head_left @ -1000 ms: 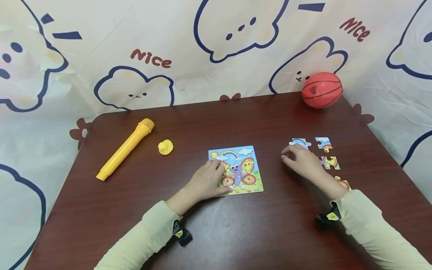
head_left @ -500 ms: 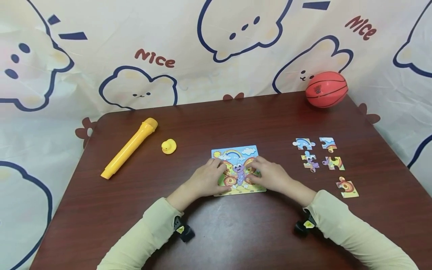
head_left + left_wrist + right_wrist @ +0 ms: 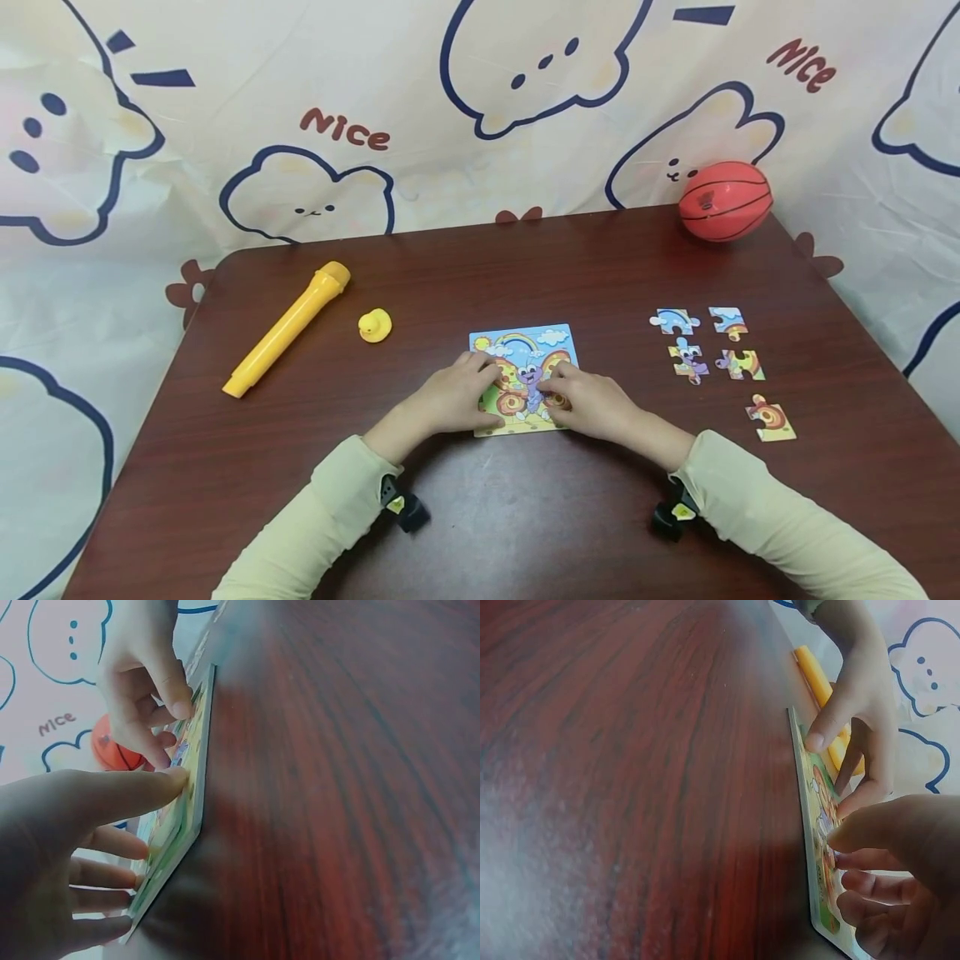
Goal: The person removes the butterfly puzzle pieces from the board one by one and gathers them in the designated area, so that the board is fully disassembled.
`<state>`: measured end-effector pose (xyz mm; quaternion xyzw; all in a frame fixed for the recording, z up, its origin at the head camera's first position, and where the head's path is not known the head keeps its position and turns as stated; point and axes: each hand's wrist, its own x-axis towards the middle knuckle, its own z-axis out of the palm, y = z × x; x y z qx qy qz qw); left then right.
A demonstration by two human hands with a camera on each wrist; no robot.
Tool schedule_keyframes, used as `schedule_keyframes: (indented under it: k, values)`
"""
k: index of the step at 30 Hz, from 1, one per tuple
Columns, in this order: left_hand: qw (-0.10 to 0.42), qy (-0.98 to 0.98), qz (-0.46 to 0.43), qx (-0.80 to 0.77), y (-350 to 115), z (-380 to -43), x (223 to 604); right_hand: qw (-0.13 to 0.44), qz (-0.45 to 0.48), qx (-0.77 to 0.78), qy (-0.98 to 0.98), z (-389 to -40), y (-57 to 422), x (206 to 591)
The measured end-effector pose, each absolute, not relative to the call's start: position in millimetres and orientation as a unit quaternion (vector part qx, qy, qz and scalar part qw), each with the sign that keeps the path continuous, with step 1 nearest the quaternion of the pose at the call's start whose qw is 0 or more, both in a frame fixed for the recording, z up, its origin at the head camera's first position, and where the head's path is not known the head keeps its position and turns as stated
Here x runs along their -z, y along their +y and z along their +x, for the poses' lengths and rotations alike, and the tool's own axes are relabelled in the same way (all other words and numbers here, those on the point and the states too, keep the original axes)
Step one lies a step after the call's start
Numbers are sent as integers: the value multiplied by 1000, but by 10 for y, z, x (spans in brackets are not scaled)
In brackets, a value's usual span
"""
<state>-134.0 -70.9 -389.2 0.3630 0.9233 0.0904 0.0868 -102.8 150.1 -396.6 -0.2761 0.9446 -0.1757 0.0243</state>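
Observation:
A square butterfly puzzle board (image 3: 555, 340) lies mid-table under both hands. My left hand (image 3: 457, 396) rests on its left side, fingers spread along the wing and thumb (image 3: 161, 787) extended near the front edge. My right hand (image 3: 596, 404) has bent fingers on the right half, with thumb and index fingertips at the butterfly's body in the right wrist view. Whether they pinch a puzzle piece there I cannot tell. Loose pieces lie to the right: a rainbow piece (image 3: 675, 321), a cloud piece (image 3: 728, 320), a butterfly-head piece (image 3: 688, 360), a wing piece (image 3: 742, 364) and a swirl piece (image 3: 772, 418).
At the left of the table (image 3: 525, 517) lie a yellow flashlight-shaped toy (image 3: 288, 329) and a small yellow rubber duck (image 3: 374, 325). A red toy basketball (image 3: 725, 201) sits at the back right corner. A printed cloth (image 3: 420, 100) hangs behind the table.
My right hand has moved left from the loose pieces onto the board, uncovering the butterfly-head piece, then shifted slightly inward toward the butterfly's body. My left hand has stayed on the board.

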Motion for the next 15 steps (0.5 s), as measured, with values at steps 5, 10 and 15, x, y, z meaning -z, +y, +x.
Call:
schedule_keyframes:
  k: [5, 10, 15]
  values:
    - [107, 922, 362, -93, -711, -1346, 3873, 47, -262, 202, 943, -1061, 1494, 3970]
    - [120, 922, 356, -97, -705, -1341, 3857, 85, -238, 248, 935, -1126, 1502, 3969]
    - [120, 922, 353, -99, -701, -1336, 3850, 101, -222, 264, 933, -1150, 1489, 3947]
